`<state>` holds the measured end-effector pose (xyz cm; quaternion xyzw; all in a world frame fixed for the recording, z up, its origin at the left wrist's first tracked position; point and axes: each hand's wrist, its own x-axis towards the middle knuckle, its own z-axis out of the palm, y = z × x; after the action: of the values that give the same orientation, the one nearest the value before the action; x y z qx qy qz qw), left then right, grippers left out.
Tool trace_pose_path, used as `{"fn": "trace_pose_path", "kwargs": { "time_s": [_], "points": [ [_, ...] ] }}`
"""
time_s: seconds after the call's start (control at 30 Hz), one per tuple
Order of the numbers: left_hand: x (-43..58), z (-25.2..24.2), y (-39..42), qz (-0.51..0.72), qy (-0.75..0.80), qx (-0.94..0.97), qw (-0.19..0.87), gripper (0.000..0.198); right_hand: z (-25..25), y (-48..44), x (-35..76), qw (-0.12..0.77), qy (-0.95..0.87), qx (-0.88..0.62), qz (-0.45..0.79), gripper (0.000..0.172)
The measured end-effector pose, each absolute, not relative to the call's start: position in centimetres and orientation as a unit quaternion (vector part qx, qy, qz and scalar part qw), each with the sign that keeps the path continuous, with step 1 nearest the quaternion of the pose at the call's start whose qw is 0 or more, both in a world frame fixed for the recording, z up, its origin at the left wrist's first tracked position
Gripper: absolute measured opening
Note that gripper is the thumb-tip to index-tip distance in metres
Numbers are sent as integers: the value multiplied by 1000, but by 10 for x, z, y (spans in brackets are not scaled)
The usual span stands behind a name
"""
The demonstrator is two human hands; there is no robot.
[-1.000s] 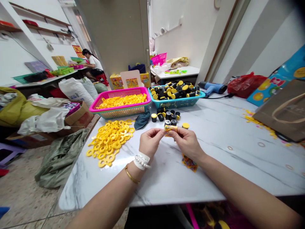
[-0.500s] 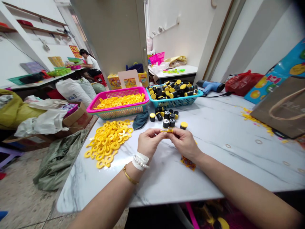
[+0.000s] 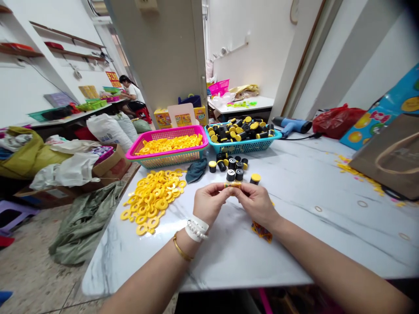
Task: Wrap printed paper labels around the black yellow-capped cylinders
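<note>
My left hand and my right hand meet over the table, thumbs together, both closed on a small yellow printed piece that looks like a film sleeve or label; its exact kind is too small to tell. Just beyond the fingers stand black cylinders with white-marked ends. A black cylinder with a yellow cap is upright near my right fingertips. Under my right wrist lie orange patterned printed pieces, partly covered. To the left of my left hand spreads a pile of yellow ring-shaped pieces.
A pink-rimmed basket holds yellow pieces; beside it a teal basket holds black-and-yellow cylinders. A dark cloth lies before them. At the right are a blue heat gun, a red bag and a brown paper bag. Another person sits far back.
The whole view has shifted slightly, with things appearing lower and further right. Both hands keep their hold on the small yellow piece, which looks turned a little.
</note>
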<state>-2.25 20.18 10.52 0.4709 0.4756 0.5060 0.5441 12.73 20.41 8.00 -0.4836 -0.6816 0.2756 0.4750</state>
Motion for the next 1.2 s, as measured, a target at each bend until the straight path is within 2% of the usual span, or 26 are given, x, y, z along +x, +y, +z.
{"fn": "trace_pose_path", "kwargs": {
  "time_s": [0.1, 0.2, 0.3, 0.37, 0.43, 0.53, 0.63, 0.77, 1.03, 1.2],
  "points": [
    [-26, 103, 207, 479, 471, 442, 594, 35, 90, 209, 140, 442, -712, -482, 256, 39],
    [-31, 101, 217, 484, 471, 395, 623, 37, 95, 223, 165, 425, -707, -558, 92, 33],
    [-37, 101, 225, 484, 468, 359, 647, 32, 89, 240, 189, 338, -693, -637, -9, 25],
    [-39, 103, 228, 477, 462, 330, 671, 25, 84, 247, 197, 311, -690, -654, 15, 21],
    [-39, 106, 229, 465, 449, 294, 704, 18, 85, 248, 196, 366, -662, -646, 100, 22],
    [-39, 110, 228, 449, 428, 235, 749, 12, 96, 240, 183, 503, -571, -543, 356, 36],
    [-38, 110, 228, 447, 410, 205, 768, 6, 105, 229, 164, 561, -483, -413, 530, 39],
    [-39, 107, 229, 445, 370, 211, 788, 6, 101, 222, 150, 568, -491, -394, 530, 35],
    [-37, 108, 227, 454, 348, 184, 799, 10, 90, 219, 148, 540, -604, -459, 364, 34],
    [-32, 102, 225, 460, 358, 213, 784, 7, 94, 214, 141, 549, -572, -415, 447, 33]
  ]
}}
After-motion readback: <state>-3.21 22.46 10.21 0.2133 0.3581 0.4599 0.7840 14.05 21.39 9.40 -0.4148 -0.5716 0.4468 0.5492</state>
